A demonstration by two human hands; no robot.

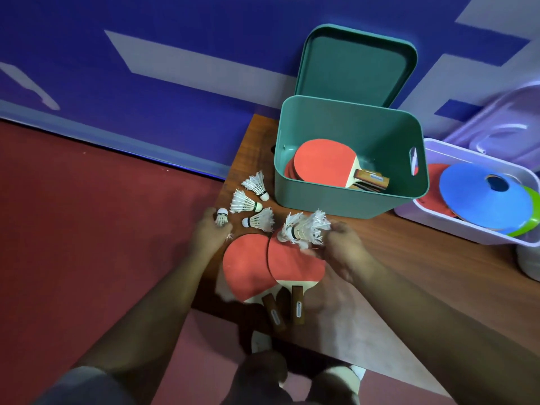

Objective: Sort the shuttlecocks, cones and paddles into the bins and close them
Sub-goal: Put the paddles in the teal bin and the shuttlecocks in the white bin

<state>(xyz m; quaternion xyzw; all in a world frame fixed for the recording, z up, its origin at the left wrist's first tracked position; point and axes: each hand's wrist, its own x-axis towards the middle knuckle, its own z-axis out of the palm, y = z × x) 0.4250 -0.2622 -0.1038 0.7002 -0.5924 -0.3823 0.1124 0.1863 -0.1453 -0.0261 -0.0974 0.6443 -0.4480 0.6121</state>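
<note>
On the wooden table (409, 258), at the far edge, green bin (336, 197) open, its lid (350, 68) propped behind and paddles (321, 162) already inside; toward the right edge, lilac bin (467, 232) stacked with cones (479, 206). At the near left corner, two loose paddles (292, 264) overlapping, handles toward the near edge. Above them, right hand (344, 247) clamped round a bunch of shuttlecocks (304, 229); at the left edge, left hand (209, 232) pinching a single shuttlecock (221, 217), three more (245, 203) lying just beyond. Likely step: gathering shuttlecocks. Grip at the cork or low on the skirt, spare the frayed feathers, nest each into the next, collect the three strays before carrying. No shuttlecock bin clearly in view. Small white labels on the paddle handles, too small to read
</note>
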